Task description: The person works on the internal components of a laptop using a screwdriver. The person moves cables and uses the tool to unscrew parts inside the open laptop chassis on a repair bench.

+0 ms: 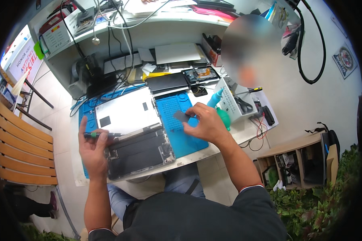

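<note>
My left hand (93, 154) is closed around a slim screwdriver (91, 135) with a green and black handle, its thin shaft pointing right. Between the thumb and fingers of my right hand (209, 123) is a small dark grey flat piece (181, 117), held over the blue work mat (189, 146). An opened tablet lies in front of me: its black inner body (136, 154) is nearest, with a silver-white panel (124, 108) beyond it. The screwdriver's shaft is over the near left part of the panel.
Right of the mat stand a green blower bulb (223, 119), a light blue bottle (215, 98) and a white tool box (232, 105). Behind the mat lie a dark flat device (167, 82) and an opened device (201, 75). Cables (128, 48) hang at the back left.
</note>
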### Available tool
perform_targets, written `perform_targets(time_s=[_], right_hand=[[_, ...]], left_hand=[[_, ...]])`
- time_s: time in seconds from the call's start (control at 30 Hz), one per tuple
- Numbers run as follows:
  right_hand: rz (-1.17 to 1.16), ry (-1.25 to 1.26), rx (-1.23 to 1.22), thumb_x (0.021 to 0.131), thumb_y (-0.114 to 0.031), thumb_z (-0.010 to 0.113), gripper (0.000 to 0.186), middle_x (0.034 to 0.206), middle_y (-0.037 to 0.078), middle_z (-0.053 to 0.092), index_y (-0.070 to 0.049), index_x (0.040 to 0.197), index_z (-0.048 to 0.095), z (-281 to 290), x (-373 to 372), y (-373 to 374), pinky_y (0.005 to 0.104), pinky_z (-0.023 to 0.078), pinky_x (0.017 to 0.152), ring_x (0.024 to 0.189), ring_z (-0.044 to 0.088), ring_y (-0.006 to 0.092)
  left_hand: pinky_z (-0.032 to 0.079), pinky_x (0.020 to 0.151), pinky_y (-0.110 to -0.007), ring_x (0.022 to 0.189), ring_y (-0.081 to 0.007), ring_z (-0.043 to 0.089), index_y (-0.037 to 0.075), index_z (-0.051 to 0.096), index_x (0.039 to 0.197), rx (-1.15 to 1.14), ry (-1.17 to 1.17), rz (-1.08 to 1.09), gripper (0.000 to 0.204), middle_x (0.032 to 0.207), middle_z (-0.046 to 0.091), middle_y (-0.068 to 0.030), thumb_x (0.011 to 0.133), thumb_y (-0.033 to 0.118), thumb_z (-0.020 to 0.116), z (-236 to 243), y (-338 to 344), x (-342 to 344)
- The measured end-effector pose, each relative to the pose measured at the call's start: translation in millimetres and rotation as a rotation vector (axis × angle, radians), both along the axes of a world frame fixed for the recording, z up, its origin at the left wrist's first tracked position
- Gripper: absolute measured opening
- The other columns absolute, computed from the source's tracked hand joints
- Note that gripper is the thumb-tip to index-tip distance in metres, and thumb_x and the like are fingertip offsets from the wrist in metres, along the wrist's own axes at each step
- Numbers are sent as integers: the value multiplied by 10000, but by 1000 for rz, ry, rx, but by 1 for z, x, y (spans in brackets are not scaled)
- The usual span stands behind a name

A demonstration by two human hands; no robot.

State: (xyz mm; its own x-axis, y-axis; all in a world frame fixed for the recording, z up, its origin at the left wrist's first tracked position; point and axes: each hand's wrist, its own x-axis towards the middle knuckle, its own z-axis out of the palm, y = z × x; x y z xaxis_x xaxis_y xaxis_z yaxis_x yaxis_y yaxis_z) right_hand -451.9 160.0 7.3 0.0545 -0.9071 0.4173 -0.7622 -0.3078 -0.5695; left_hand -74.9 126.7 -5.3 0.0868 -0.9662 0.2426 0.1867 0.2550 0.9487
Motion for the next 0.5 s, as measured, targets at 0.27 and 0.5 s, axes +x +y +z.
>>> perform_targets(time_s=[0.27, 0.5], right_hand=[[-216, 79, 114, 869, -221, 861, 330, 1071, 206, 766, 50, 1046, 796, -19, -23, -13, 473, 631, 861, 944, 767, 390], [-231, 146, 152, 901, -243, 836, 349, 1152, 245, 753, 59, 1068, 784, -35, -30, -40, 519, 621, 918, 1006, 765, 437]], left_hand=[[686, 856, -286, 980, -123, 754, 69, 394, 1731, -19, 25, 94, 728, 1119, 752, -88, 1084, 16, 723, 3, 14, 22], [648, 914, -349, 1050, -163, 717, 24, 367, 1737, 8, 40, 126, 764, 1111, 723, -76, 1063, -16, 724, -1, 27, 47]])
